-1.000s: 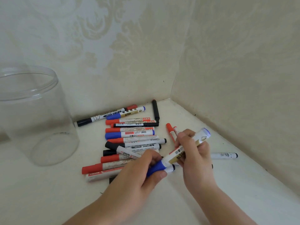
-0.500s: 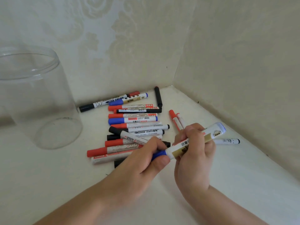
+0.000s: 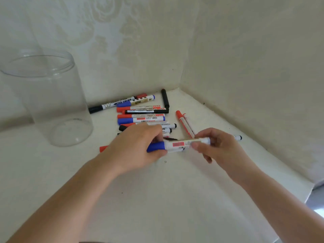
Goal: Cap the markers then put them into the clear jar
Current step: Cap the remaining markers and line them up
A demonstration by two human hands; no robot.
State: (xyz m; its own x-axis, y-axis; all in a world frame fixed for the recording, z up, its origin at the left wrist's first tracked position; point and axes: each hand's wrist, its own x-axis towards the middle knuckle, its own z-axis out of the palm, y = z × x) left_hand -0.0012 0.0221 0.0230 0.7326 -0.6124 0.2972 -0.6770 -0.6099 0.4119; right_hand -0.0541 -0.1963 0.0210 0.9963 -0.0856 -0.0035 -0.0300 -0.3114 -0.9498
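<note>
Your left hand (image 3: 138, 146) curls its fingers and thumb round the blue cap (image 3: 156, 146) of a marker (image 3: 178, 145), thumb below and fingers over the top. Your right hand (image 3: 219, 148) pinches the other end of the same marker, thumb tip on the near side of the white barrel and fingers wrapped behind it. The marker lies almost level between the two hands at the centre of the frame, just above the table (image 3: 157, 199), cap to the left, a red label facing you. Motion blur hides whether the cap is fully seated.

Behind your left hand lies the pile (image 3: 142, 116) of markers, most side by side with caps to the left: red ones, blue ones and black ones, partly covered by your knuckles. A red cap (image 3: 103, 148) pokes out to the left of your wrist. At the back of the pile a long black-capped marker (image 3: 112, 105) lies slanted against the wall, and a black marker (image 3: 165, 99) points toward the corner. Right of the pile, two red markers (image 3: 185, 124) lie together, running toward your right hand. Past your right fingers, the black-tipped end of a white marker (image 3: 237, 137) shows.

The jar (image 3: 52, 95) stands upright in the upper left of the frame, well apart from both hands, with nothing visible inside.
</note>
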